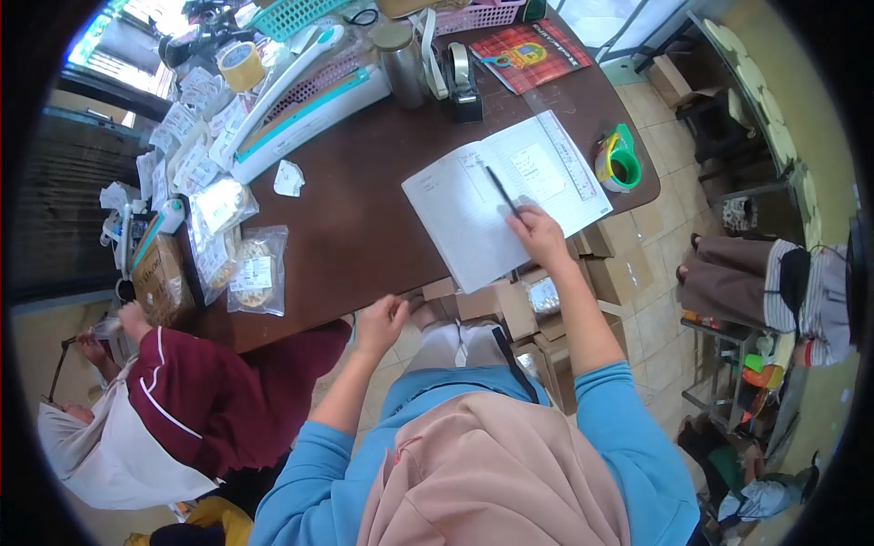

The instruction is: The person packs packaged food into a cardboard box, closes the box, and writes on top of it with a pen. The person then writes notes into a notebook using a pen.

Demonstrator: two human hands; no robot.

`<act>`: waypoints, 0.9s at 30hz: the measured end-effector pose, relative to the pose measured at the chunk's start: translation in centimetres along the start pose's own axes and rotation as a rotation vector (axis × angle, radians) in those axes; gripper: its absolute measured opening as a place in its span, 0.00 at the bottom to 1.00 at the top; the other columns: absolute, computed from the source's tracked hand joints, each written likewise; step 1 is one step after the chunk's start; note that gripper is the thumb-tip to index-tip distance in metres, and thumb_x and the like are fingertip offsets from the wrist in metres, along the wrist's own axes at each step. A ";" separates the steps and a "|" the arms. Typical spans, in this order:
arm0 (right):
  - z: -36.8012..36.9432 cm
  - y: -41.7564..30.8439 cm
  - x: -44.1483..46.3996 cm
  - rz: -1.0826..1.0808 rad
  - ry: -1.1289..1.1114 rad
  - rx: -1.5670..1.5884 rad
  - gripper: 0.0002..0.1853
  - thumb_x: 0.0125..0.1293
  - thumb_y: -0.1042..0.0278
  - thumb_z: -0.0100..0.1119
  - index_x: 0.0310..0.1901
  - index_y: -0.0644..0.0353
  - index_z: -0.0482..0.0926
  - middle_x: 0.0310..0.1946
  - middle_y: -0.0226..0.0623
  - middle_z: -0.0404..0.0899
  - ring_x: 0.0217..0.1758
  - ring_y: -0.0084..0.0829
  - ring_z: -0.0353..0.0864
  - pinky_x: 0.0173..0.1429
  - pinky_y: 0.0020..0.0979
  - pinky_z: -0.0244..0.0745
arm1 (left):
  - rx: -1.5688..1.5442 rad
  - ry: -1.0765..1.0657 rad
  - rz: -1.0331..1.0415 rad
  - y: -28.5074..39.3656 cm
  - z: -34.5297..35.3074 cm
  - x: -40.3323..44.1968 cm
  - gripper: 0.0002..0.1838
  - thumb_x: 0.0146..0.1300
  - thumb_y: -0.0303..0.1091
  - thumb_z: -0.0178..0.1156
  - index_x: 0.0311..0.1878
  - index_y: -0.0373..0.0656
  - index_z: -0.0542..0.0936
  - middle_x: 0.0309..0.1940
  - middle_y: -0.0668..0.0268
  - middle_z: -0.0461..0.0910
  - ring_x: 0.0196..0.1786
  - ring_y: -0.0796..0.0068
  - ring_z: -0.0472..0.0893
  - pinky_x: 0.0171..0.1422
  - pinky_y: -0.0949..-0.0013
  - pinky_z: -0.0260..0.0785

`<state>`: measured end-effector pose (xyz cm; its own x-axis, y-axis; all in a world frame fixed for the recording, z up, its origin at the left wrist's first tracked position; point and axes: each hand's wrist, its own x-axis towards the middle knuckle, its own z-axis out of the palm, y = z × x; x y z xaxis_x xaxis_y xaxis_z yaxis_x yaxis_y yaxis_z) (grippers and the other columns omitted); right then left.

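An open notebook (478, 218) with ruled pages and some handwriting lies at the table's front edge. My right hand (539, 235) grips a dark pen (499, 187) over it, the tip pointing up the page toward the writing near the fold. Against the right-hand page lie a clear ruler (575, 155) and a sheet with writing. Just off the table edge, left of the notebook, my left hand (382, 325) is curled closed, with nothing showing in it.
The brown table (346, 218) carries packaged goods (258, 273), a tape dispenser (462, 86), a metal tumbler (399, 64), a red-covered book (531, 55) and a green-and-yellow tape roll (619, 164). Cardboard boxes (619, 273) stand below. A person in maroon (209, 387) is at left; another stands at right.
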<state>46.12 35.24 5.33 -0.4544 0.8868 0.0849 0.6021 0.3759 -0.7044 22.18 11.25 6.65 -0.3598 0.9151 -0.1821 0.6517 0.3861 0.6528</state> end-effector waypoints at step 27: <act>-3.1 8.6 4.4 0.181 0.364 0.838 0.10 0.59 0.74 0.64 0.25 0.61 0.72 0.20 0.33 0.77 0.20 0.19 0.74 0.29 0.20 0.69 | 0.427 -0.053 0.581 15.7 14.6 16.6 0.28 0.58 0.55 0.55 0.62 0.62 0.70 0.70 0.63 0.57 0.72 0.56 0.53 0.71 0.35 0.35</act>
<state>51.36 43.26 1.83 -0.0807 0.9959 0.0399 -0.0910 0.0325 -0.9953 36.21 34.24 3.12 0.1498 0.9866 0.0646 0.9360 -0.1625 0.3123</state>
